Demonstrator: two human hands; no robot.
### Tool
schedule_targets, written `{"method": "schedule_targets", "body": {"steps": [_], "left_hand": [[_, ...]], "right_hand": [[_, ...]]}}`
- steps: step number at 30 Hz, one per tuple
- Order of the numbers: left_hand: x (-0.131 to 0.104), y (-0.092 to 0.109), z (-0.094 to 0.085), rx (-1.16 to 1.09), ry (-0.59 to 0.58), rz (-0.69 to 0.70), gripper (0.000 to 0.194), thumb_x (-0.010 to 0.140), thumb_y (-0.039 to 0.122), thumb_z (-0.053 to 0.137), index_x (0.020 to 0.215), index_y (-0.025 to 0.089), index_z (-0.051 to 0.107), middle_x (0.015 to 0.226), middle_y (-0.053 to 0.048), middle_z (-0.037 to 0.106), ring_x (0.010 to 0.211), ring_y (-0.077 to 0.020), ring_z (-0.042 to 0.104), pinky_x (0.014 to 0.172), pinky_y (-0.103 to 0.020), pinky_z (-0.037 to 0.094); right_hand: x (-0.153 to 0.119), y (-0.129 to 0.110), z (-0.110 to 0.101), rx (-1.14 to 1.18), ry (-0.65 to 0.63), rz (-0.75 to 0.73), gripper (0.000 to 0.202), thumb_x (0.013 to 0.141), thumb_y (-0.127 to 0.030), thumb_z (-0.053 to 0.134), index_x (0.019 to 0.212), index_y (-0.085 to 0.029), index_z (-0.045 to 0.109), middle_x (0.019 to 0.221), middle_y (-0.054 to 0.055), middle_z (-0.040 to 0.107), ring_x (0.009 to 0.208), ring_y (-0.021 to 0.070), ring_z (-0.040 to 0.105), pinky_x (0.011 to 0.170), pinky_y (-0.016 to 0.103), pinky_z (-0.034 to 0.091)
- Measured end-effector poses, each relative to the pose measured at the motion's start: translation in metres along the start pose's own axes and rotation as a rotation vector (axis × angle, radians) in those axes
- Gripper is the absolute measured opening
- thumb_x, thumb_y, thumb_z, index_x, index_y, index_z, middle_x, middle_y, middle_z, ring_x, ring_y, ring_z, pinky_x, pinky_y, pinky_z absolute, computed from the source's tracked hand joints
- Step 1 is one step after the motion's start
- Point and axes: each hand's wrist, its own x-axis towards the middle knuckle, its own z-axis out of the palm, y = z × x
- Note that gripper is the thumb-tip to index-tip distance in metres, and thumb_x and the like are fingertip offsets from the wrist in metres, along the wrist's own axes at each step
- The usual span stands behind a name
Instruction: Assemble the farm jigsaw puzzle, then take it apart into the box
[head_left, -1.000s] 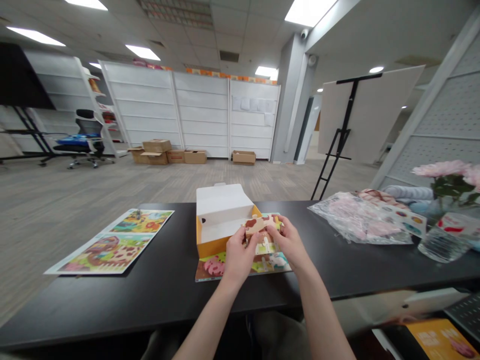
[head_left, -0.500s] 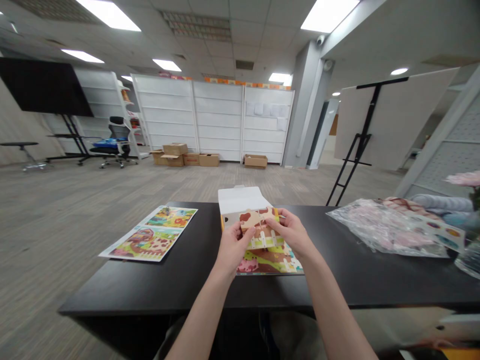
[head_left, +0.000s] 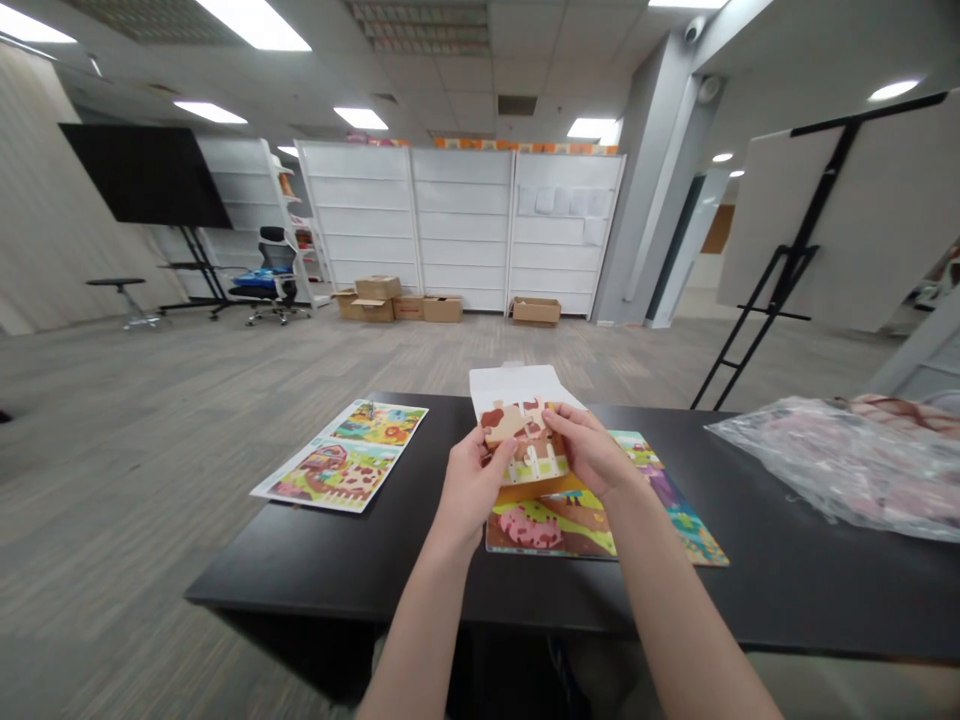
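Observation:
My left hand (head_left: 470, 483) grips the left side of some joined jigsaw puzzle pieces (head_left: 534, 452), printed with a brown-spotted cow and a white fence. On their right side, the thumb and fingers of my right hand (head_left: 596, 450) are closed on the same pieces. Both hands hold them tilted above the table. Behind them stands a white box (head_left: 517, 382) with its lid raised, its lower part mostly hidden. Beneath my hands lies a colourful picture board (head_left: 529, 530) showing a pink pig, partly covered by my right forearm.
A printed picture sheet (head_left: 352, 460) lies on the black table (head_left: 315, 560) to the left. Clear plastic bags (head_left: 840, 465) with pinkish contents rest at the right. Beyond the table are cardboard boxes (head_left: 379, 300), an office chair (head_left: 266, 280) and a black stand (head_left: 784, 260).
My view has swung left, so the room and table appear farther right. The joined pieces remain in both hands, and more of the picture board shows on the right.

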Motion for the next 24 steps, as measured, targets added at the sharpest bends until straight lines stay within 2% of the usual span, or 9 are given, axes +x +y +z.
{"method": "schedule_targets", "body": {"steps": [5,9,11,13,15,18,21,23,24], "left_hand": [[-0.006,-0.002,0.004,-0.105,0.050,-0.024,0.050,0.071,0.039,0.083,0.112,0.013,0.069,0.106,-0.013,0.077,0.093,-0.0258,0.074,0.087,-0.039,0.059],[-0.004,-0.006,0.000,-0.039,0.118,0.024,0.047,0.072,0.038,0.083,0.109,0.013,0.070,0.106,-0.012,0.077,0.093,-0.0243,0.074,0.089,-0.037,0.058],[-0.003,-0.007,-0.002,-0.023,0.138,0.035,0.047,0.072,0.037,0.084,0.110,0.013,0.071,0.106,-0.012,0.077,0.093,-0.0237,0.074,0.089,-0.036,0.057],[-0.002,-0.007,-0.004,-0.048,0.143,0.023,0.049,0.070,0.037,0.085,0.111,0.013,0.071,0.107,-0.012,0.077,0.094,-0.0238,0.073,0.090,-0.036,0.057],[-0.003,-0.006,-0.005,-0.088,0.131,-0.002,0.052,0.068,0.038,0.087,0.111,0.013,0.071,0.107,-0.012,0.077,0.095,-0.0241,0.073,0.091,-0.037,0.056],[-0.006,-0.003,-0.004,-0.129,0.097,-0.044,0.056,0.066,0.039,0.089,0.112,0.013,0.071,0.108,-0.012,0.077,0.097,-0.0247,0.073,0.094,-0.038,0.056],[-0.008,0.001,-0.003,-0.158,0.074,-0.068,0.058,0.066,0.040,0.089,0.115,0.014,0.070,0.110,-0.012,0.076,0.098,-0.0252,0.073,0.093,-0.038,0.056],[-0.009,0.003,-0.001,-0.170,0.062,-0.072,0.057,0.067,0.039,0.089,0.114,0.014,0.070,0.111,-0.012,0.076,0.098,-0.0250,0.073,0.092,-0.037,0.056],[-0.009,0.003,0.000,-0.172,0.057,-0.072,0.055,0.067,0.039,0.089,0.113,0.014,0.070,0.110,-0.012,0.076,0.098,-0.0247,0.072,0.092,-0.037,0.056]], "right_hand": [[-0.006,-0.002,0.000,0.064,0.024,0.005,0.044,0.063,-0.046,0.087,0.093,-0.022,0.066,0.090,0.003,0.076,0.082,0.0216,0.070,0.074,0.033,0.056],[-0.004,-0.003,-0.015,-0.047,0.075,-0.074,0.042,0.065,-0.047,0.086,0.090,-0.022,0.064,0.089,0.003,0.075,0.082,0.0177,0.070,0.068,0.026,0.054],[0.001,-0.003,-0.026,-0.133,0.145,-0.132,0.041,0.066,-0.048,0.084,0.089,-0.021,0.063,0.089,0.004,0.075,0.083,0.0177,0.070,0.065,0.025,0.052],[0.006,-0.002,-0.039,-0.313,0.243,-0.172,0.038,0.069,-0.047,0.080,0.091,-0.021,0.062,0.082,0.004,0.075,0.075,0.0177,0.069,0.060,0.025,0.050],[0.010,0.001,-0.051,-0.589,0.316,-0.189,0.032,0.073,-0.040,0.075,0.094,-0.021,0.061,0.071,0.003,0.073,0.063,0.0177,0.066,0.055,0.027,0.047],[0.013,0.006,-0.063,-0.976,0.309,-0.183,0.016,0.078,-0.029,0.067,0.092,-0.021,0.064,0.066,0.003,0.071,0.058,0.0184,0.063,0.057,0.030,0.047],[0.013,0.005,-0.063,-1.135,0.338,-0.252,0.012,0.078,-0.022,0.065,0.089,-0.019,0.067,0.087,0.009,0.074,0.077,0.0212,0.068,0.073,0.033,0.049],[0.010,-0.001,-0.058,-1.073,0.373,-0.315,0.018,0.079,-0.024,0.064,0.096,-0.017,0.067,0.104,0.013,0.072,0.088,0.0224,0.067,0.079,0.033,0.049],[0.008,-0.005,-0.054,-0.996,0.349,-0.318,0.021,0.082,-0.028,0.062,0.099,-0.016,0.067,0.107,0.013,0.071,0.089,0.0220,0.066,0.077,0.033,0.049]]}}
